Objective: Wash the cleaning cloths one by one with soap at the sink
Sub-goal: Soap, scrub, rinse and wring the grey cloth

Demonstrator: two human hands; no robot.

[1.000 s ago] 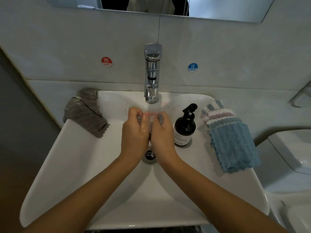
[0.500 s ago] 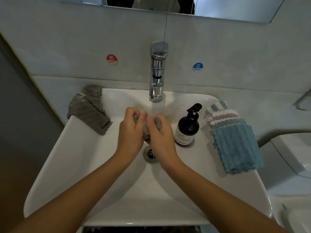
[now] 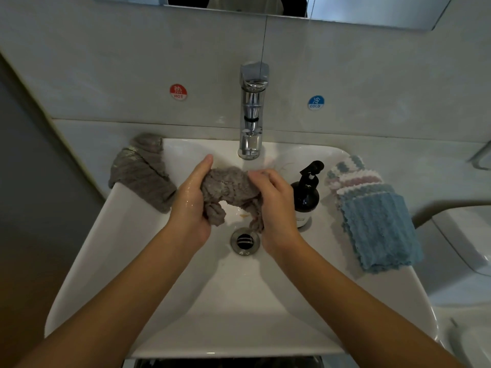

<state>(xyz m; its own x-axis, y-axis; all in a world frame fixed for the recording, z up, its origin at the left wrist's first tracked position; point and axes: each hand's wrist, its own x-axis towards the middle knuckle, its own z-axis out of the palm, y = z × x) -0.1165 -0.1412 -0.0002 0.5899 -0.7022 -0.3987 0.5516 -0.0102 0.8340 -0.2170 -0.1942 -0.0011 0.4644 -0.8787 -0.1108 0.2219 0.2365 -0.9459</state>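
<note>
A folded grey ribbed cloth (image 3: pixel 143 172) is draped over the left rim of the white ceramic sink (image 3: pixel 111 264). Above the drain, a wet, bunched grey fleecy cloth (image 3: pixel 229 193) is gripped by the wet left hand (image 3: pixel 190 200) and pinched by the curled fingers of the right hand (image 3: pixel 276 203). A dark pump bottle (image 3: pixel 305 195) and stacked blue ribbed cloths (image 3: pixel 377 224) are seen at right.

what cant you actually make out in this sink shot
- Head view: whether water runs from the tap; no stream is clear.
- Soap bottle label: the right hand covers part, the print is too small.
- How many cloths are in the stack: the blue top one hides the lower ones.
- Left hand fingers: hidden behind the grey cloth.
- Mirror: cut off by the top edge.
</note>
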